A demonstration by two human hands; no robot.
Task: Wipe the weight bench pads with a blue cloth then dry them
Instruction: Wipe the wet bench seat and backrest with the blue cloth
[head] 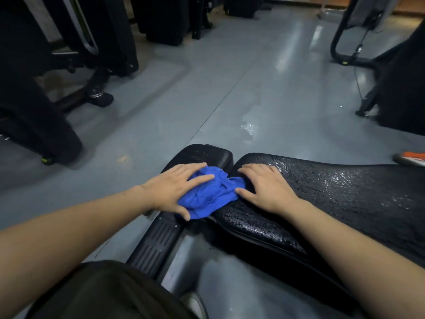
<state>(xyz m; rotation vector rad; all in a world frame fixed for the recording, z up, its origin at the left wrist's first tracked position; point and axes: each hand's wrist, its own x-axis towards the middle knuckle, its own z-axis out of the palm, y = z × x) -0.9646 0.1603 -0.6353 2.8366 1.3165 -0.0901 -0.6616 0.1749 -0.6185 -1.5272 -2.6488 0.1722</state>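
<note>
- L hand (174, 186): fingers spread & nearly straight, palm down, pressing on blue cloth (210, 193); thumb lies along cloth's near edge; nothing gripped
- R hand (264, 187): fingers bent at knuckles, tips down on long pad (333, 192) next to the gap; thumb touches cloth's right edge; whether it pinches the cloth cannot be told
- Blue cloth: bunched, lying across the gap btw. the two pads, mostly on small pad (204, 156), right part over the end of long pad
- Long pad: black, textured, covered w/ shiny droplets, runs off to the right
- Small pad: black, rounded far corner, few light streaks on top
- Bench frame (158, 240): ribbed black step below small pad; grey metal base beside it
- Floor (230, 88): grey, glossy; small wet patch (248, 127) beyond the pads
- Surroundings: dark gym machines (69, 54) at upper left & right; orange shoe (411, 157) at right edge
- No containers in view
</note>
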